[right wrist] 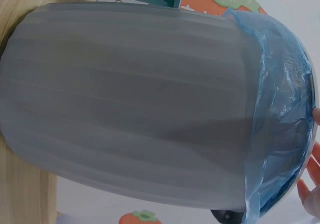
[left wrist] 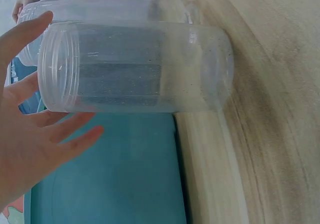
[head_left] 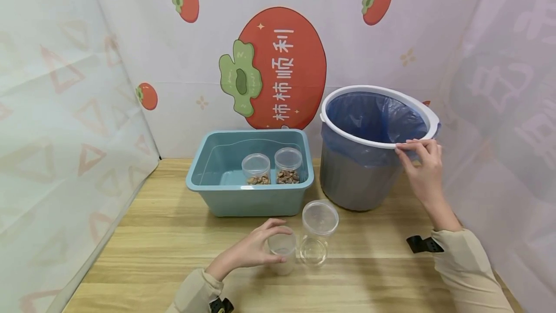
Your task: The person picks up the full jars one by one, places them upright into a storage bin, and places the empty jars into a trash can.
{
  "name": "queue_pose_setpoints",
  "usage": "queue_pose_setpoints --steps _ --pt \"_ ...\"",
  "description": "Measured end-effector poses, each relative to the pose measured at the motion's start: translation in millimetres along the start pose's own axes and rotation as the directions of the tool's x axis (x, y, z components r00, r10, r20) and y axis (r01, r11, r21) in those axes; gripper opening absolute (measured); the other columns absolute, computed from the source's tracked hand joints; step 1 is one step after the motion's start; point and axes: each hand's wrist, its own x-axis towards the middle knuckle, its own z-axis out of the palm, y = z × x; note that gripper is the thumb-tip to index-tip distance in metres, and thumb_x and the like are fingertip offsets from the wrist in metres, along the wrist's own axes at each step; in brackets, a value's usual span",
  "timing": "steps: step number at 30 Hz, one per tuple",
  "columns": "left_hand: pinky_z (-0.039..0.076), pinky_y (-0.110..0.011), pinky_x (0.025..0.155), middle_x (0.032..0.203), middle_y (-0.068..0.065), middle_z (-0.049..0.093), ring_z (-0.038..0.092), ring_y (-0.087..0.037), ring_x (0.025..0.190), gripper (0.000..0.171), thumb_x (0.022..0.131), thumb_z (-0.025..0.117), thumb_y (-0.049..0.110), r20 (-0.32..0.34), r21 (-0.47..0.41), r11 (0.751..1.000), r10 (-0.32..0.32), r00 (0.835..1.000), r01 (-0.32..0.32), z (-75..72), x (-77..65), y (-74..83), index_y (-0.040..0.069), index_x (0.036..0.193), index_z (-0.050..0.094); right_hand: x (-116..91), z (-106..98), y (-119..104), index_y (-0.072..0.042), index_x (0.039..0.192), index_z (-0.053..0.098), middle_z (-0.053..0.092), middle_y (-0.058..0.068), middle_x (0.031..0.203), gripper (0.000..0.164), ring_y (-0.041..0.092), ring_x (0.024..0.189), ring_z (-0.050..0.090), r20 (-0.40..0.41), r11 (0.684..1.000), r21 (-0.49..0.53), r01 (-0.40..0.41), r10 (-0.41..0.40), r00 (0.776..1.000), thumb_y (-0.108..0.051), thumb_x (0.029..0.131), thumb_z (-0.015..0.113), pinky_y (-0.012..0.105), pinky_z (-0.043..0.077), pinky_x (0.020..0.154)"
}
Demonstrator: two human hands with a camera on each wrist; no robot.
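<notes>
A clear plastic jar [head_left: 284, 264] stands upright on the table, its threaded neck without a lid in the left wrist view. My left hand [head_left: 256, 249] reaches around the jar's upper part from the left, thumb on the near side and fingers spread past the far side. Just to the right stands another clear jar [head_left: 314, 245]. My right hand [head_left: 425, 168] pinches the white rim [head_left: 369, 143] of a grey trash bin [head_left: 354, 182] at its front right. A blue liner bag [right wrist: 280, 98] lies folded over the bin's edge under that rim.
Behind the jars is a teal basin [head_left: 252, 202]. Inside it, a jar of brown pieces [head_left: 259, 178] stands beside a second filled jar [head_left: 288, 176]. A printed cloth backdrop [head_left: 182, 62] closes off the back and sides of the wooden table [head_left: 143, 235].
</notes>
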Motion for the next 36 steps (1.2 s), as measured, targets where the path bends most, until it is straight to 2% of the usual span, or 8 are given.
queue_pose_setpoints --steps 8,12,15,20,27,36 --pt "0.042 -0.035 0.086 0.114 0.006 0.048 0.048 -0.014 0.105 0.053 0.069 0.075 0.031 -0.063 -0.016 0.998 0.053 0.997 -0.054 6.5 1.0 -8.3 0.023 0.117 0.053 -0.9 0.2 -0.2 0.005 0.081 0.065 0.051 0.022 0.09 0.019 0.008 0.093 0.043 -0.004 1.0 0.003 -0.009 0.009 1.0 0.014 0.064 0.069 0.023 0.025 0.083" --pt "0.045 -0.029 0.08 0.109 0.006 0.05 0.05 -0.011 0.1 0.051 0.066 0.077 0.026 -0.12 -0.003 0.993 0.115 0.986 -0.116 7.3 3.9 -10.1 0.02 0.112 0.055 -0.5 0.3 -0.2 0.005 0.081 0.065 0.052 0.021 0.09 0.019 0.01 0.093 0.044 -0.005 1.0 0.003 -0.012 0.012 1.0 0.014 0.064 0.069 0.024 0.025 0.083" --pt "0.047 -0.027 0.076 0.106 0.007 0.05 0.05 -0.01 0.096 0.049 0.065 0.077 0.026 -0.159 -0.012 0.99 0.134 0.978 -0.137 5.3 5.1 -8.6 0.019 0.11 0.056 -0.4 0.3 -0.5 0.005 0.081 0.065 0.052 0.021 0.09 0.019 0.012 0.093 0.045 -0.007 1.0 -0.003 -0.017 0.017 1.0 0.014 0.064 0.069 0.024 0.025 0.083" --pt "0.047 -0.026 0.073 0.101 0.006 0.048 0.05 -0.009 0.091 0.048 0.066 0.077 0.027 -0.199 -0.021 0.991 0.123 0.972 -0.13 -0.3 5.4 -3.6 0.02 0.109 0.055 -0.4 0.1 -1.1 0.006 0.081 0.065 0.052 0.022 0.089 0.02 0.015 0.092 0.045 -0.007 1.0 -0.003 -0.011 0.011 1.0 0.015 0.064 0.069 0.024 0.026 0.083" --pt "0.048 -0.026 0.068 0.099 0.003 0.048 0.052 -0.012 0.089 0.048 0.066 0.077 0.029 -0.273 0.01 0.991 0.132 0.953 -0.134 -10.6 5.9 -1.2 0.02 0.108 0.055 -0.8 0.2 -1.5 0.005 0.08 0.065 0.052 0.021 0.089 0.02 0.009 0.093 0.044 -0.008 1.0 0.004 -0.01 0.01 1.0 0.015 0.063 0.069 0.023 0.025 0.083" --pt "0.048 -0.029 0.071 0.101 0.003 0.049 0.052 -0.012 0.09 0.05 0.065 0.077 0.026 -0.352 0.018 0.993 0.118 0.929 -0.119 -29.8 5.9 6.1 0.021 0.11 0.056 -0.7 0.4 -1.0 0.007 0.081 0.065 0.052 0.023 0.087 0.021 0.021 0.089 0.046 -0.01 1.0 0.006 0.004 -0.004 1.0 0.018 0.063 0.068 0.023 0.025 0.082"
